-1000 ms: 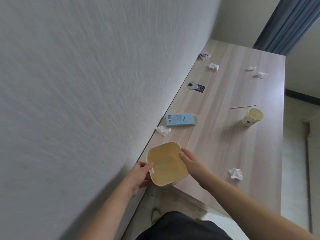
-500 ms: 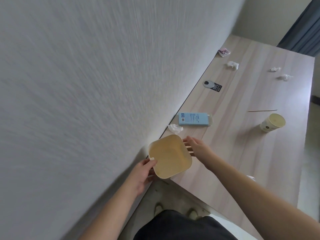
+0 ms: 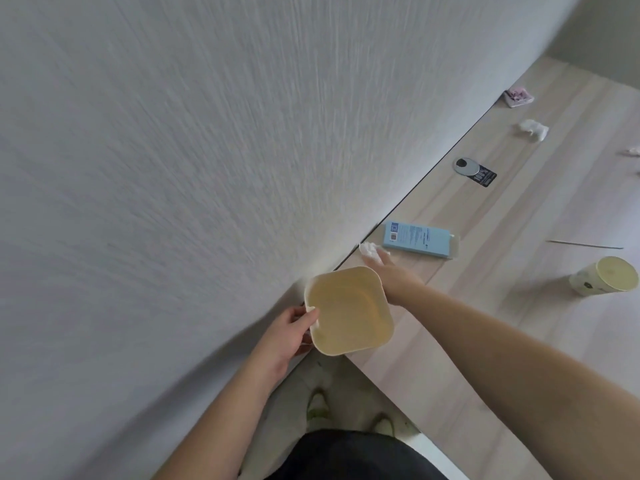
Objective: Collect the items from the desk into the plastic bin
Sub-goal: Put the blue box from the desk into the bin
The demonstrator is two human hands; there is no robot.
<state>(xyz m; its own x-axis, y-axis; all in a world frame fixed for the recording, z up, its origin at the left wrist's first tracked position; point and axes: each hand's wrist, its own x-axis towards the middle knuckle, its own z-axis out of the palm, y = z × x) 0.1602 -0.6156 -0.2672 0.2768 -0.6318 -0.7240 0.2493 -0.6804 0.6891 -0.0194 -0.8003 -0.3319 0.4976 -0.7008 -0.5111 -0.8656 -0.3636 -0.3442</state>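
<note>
My left hand (image 3: pixel 289 332) grips the rim of a cream square plastic bin (image 3: pixel 348 310) held at the desk's near corner. My right hand (image 3: pixel 393 275) stretches past the bin, its fingertips touching a crumpled white tissue (image 3: pixel 370 250) by the wall; whether the fingers close on it is hidden. A light blue box (image 3: pixel 417 240) lies just beyond the tissue. Farther off on the wooden desk (image 3: pixel 519 323) are a paper cup (image 3: pixel 604 280) on its side, a thin wooden stick (image 3: pixel 585 243), another tissue wad (image 3: pixel 534 129) and a pink packet (image 3: pixel 518 97).
A textured white wall runs along the desk's left edge. A round metal cable cover (image 3: pixel 465 165) with a black label (image 3: pixel 484 176) sits in the desktop. More tissue scraps (image 3: pixel 634 152) lie at the right border. My shoes (image 3: pixel 317 403) stand on the floor below the desk corner.
My right hand let go of the bin's rim and moved forward to the tissue by the wall. My left hand keeps holding the bin. The view panned left.
</note>
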